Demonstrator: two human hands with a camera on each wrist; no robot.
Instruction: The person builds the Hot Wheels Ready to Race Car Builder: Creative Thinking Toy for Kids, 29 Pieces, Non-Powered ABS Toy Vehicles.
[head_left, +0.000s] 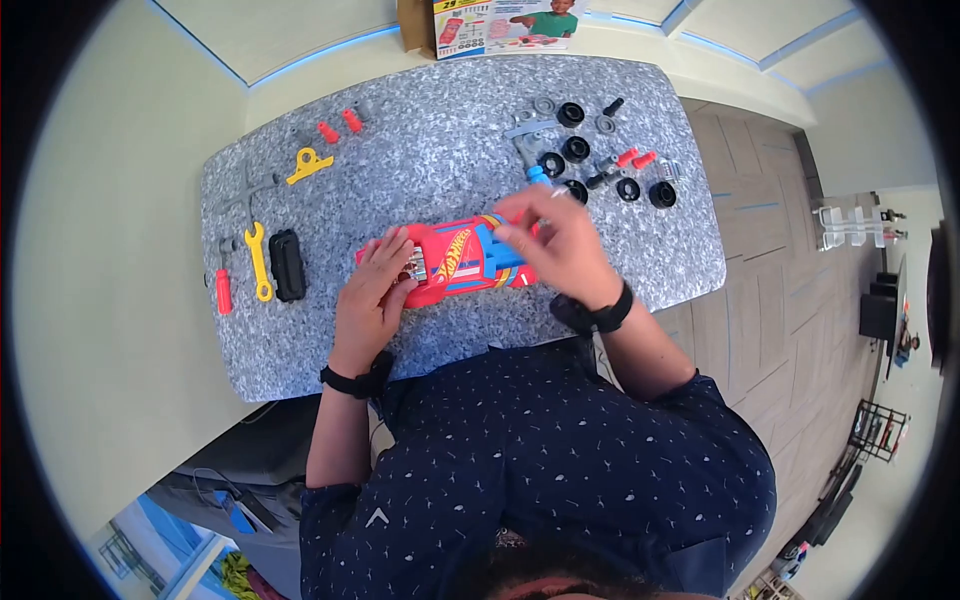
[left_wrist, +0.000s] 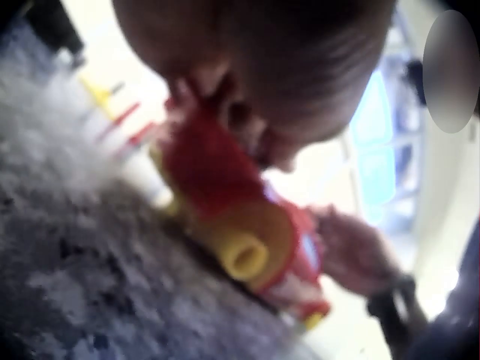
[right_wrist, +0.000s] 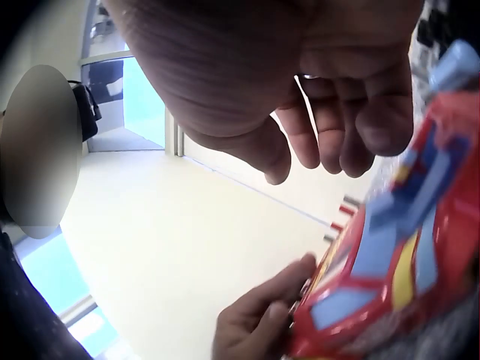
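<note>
"Nearest item?"

"Toy car point(head_left: 470, 262), on the speckled table point(head_left: 430, 130), under both hands. Likely light, stiff, slick; grip its sides. Left hand point(head_left: 370, 295): fingers resting over one end. Right hand point(head_left: 572, 245): loosely bent, holding nothing."

"Beyond?"

"Blue piece point(head_left: 539, 175), crowding access; loose wheels point(head_left: 576, 149); printed box point(head_left: 510, 28)."

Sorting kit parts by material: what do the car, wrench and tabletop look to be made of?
Car: likely hard plastic, glossy; bright highlights on its red shell in the right wrist view.
Wrench: probably plastic too, solid yellow with no bare metal showing; sheen unclear.
Tabletop: speckled grey and white, stone or stone-look laminate; can't tell which.
</note>
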